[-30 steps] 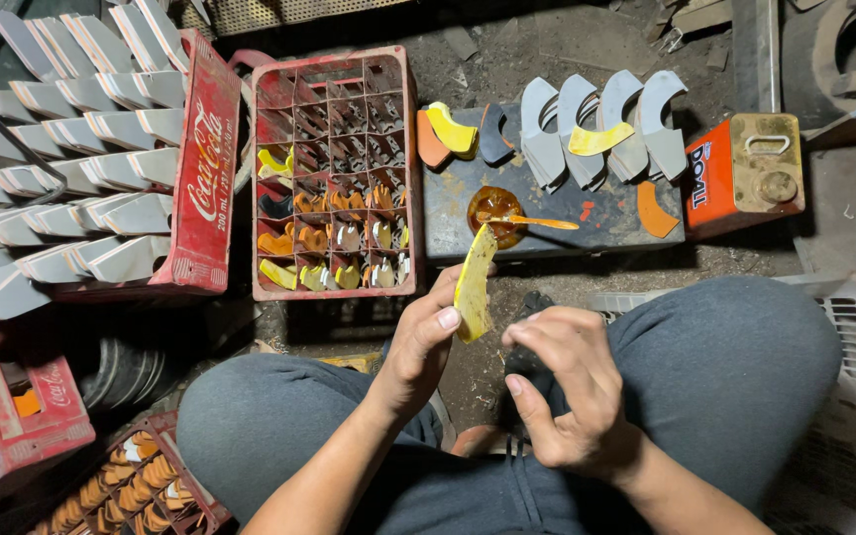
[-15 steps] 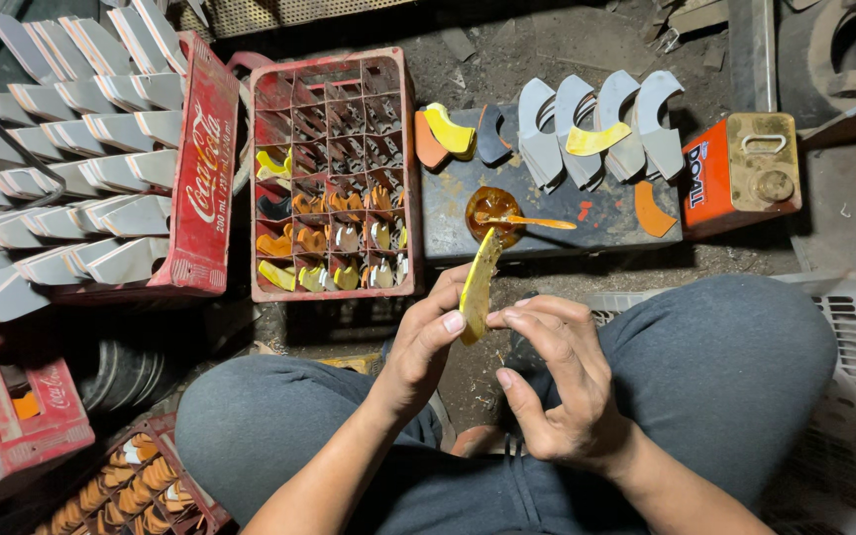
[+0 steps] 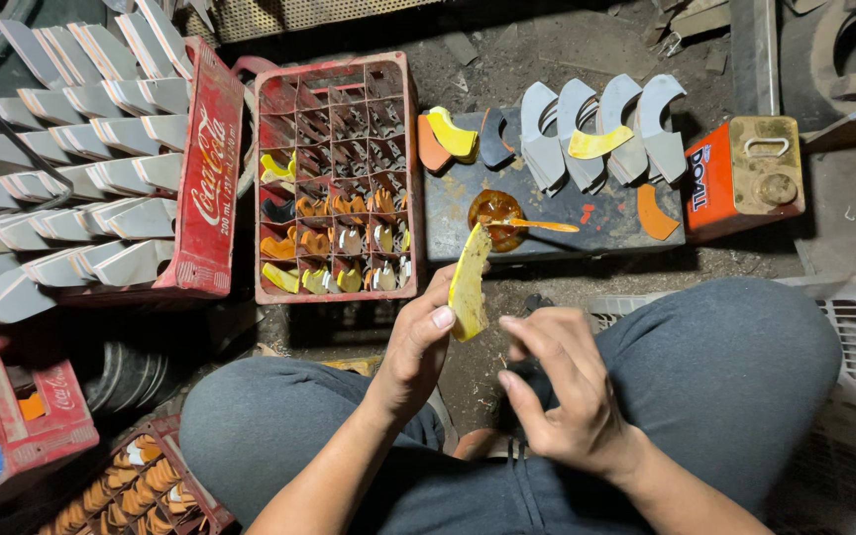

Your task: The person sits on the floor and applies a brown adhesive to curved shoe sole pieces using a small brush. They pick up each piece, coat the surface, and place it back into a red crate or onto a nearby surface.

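My left hand pinches a curved yellow rubber piece upright; my right hand, fingers loosely spread, holds nothing. Risk: glue-slick surface slipping from thumb grip.

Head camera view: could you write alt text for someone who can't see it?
A seated person's left hand holds a curved yellow piece upright, with the right hand open beside it. Ahead stand a red compartment crate and a dark slab bearing grey curved pieces.

Workshop: dirt floor, parts-filled crate, glue can.
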A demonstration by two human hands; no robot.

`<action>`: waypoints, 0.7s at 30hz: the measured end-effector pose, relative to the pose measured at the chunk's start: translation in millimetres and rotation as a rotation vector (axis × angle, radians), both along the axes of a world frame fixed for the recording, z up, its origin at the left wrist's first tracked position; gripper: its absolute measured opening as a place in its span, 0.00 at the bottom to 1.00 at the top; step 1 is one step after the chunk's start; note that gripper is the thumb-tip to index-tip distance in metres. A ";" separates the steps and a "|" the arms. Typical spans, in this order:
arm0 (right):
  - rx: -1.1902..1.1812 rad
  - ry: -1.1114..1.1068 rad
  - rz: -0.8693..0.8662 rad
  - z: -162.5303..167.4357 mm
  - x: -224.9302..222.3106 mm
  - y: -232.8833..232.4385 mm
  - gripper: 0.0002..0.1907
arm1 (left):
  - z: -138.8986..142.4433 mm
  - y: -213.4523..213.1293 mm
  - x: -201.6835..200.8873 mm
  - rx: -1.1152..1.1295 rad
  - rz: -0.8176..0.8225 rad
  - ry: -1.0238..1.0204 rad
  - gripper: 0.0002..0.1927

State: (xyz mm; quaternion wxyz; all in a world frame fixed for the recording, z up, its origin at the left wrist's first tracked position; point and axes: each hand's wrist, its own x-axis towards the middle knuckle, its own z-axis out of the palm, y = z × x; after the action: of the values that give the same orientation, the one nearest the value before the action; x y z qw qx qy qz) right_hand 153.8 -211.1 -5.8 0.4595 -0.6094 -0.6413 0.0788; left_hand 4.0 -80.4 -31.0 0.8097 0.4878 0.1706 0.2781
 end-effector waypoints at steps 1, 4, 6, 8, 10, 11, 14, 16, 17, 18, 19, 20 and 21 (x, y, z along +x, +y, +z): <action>-0.038 0.040 -0.043 -3.8 1.3 -0.9 0.27 | 0.3 0.2 -0.2 -0.005 0.000 -0.003 0.37; -0.144 0.206 -0.114 -21.8 7.8 -4.1 0.20 | 1.4 0.3 -0.9 -0.019 -0.002 -0.009 0.38; -0.203 0.377 -0.091 -37.3 14.3 -6.2 0.11 | 2.3 0.0 -0.8 -0.026 -0.013 -0.007 0.40; -0.456 0.758 -0.185 -52.7 16.9 -6.8 0.05 | 3.3 0.1 -0.8 -0.030 -0.025 -0.012 0.41; -0.583 0.888 -0.234 -61.7 19.5 -7.7 0.07 | 4.7 -0.2 -1.4 -0.047 -0.041 -0.010 0.42; -0.584 0.828 -0.236 -63.3 20.2 -7.8 0.08 | 5.4 -0.7 -2.1 -0.062 -0.053 -0.007 0.43; -0.347 0.803 -0.111 -56.0 22.2 -7.1 0.12 | 7.2 -1.2 -3.8 -0.074 -0.105 -0.011 0.44; -0.217 0.854 -0.059 -44.9 25.6 -3.8 0.17 | 7.9 -1.8 -4.6 -0.142 -0.162 -0.016 0.44; -0.204 0.893 -0.071 -39.1 28.1 -1.2 0.18 | 8.3 -2.9 -5.4 -0.212 -0.199 -0.016 0.44; -0.190 0.932 -0.086 -33.8 30.1 0.5 0.18 | 8.3 -3.5 -5.8 -0.281 -0.237 -0.014 0.45; -0.197 0.915 -0.078 -29.3 31.5 2.2 0.17 | 8.1 -3.6 -5.9 -0.271 -0.258 -0.015 0.44; -0.203 0.895 -0.069 -26.0 33.2 3.6 0.16 | 7.7 -3.7 -5.9 -0.260 -0.278 -0.019 0.44; -0.212 0.877 -0.058 -24.1 33.8 4.2 0.15 | 6.9 -4.4 -5.8 -0.250 -0.296 -0.021 0.44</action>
State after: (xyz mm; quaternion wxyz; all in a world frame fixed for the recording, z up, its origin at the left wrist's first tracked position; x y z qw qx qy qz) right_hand 187.6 -206.9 -29.9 0.6248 -0.5799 -0.3570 0.3819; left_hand -1.8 -84.8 -24.2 0.8978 0.4001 0.1219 0.1378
